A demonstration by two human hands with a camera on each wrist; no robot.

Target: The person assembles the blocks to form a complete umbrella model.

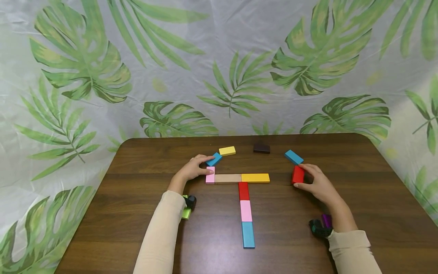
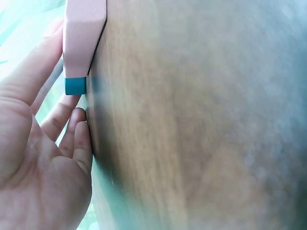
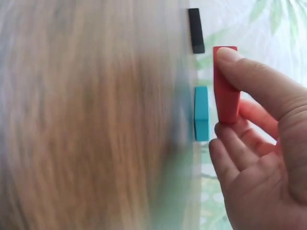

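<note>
A leaf-print cloth (image 1: 236, 45) hangs behind a brown table (image 1: 137, 228). The left hand (image 1: 192, 169) is ungripped: its thumb touches the end pink block (image 1: 210, 178), its forefinger the left blue block (image 1: 214, 160) just behind. The right hand (image 1: 316, 182) pinches the held red block (image 1: 298, 174) between thumb and fingers, at the table's right, just before the right blue block (image 1: 293, 157); whether it clears the wood is hard to tell. From the end pink block, a tan block (image 1: 228, 178) and an orange block (image 1: 255, 178) run rightward; below them a column descends: red (image 1: 244, 191), pink (image 1: 246, 211), blue (image 1: 248, 235). Farther back lie a yellow block (image 1: 226, 151) and a black block (image 1: 261, 148).
</note>
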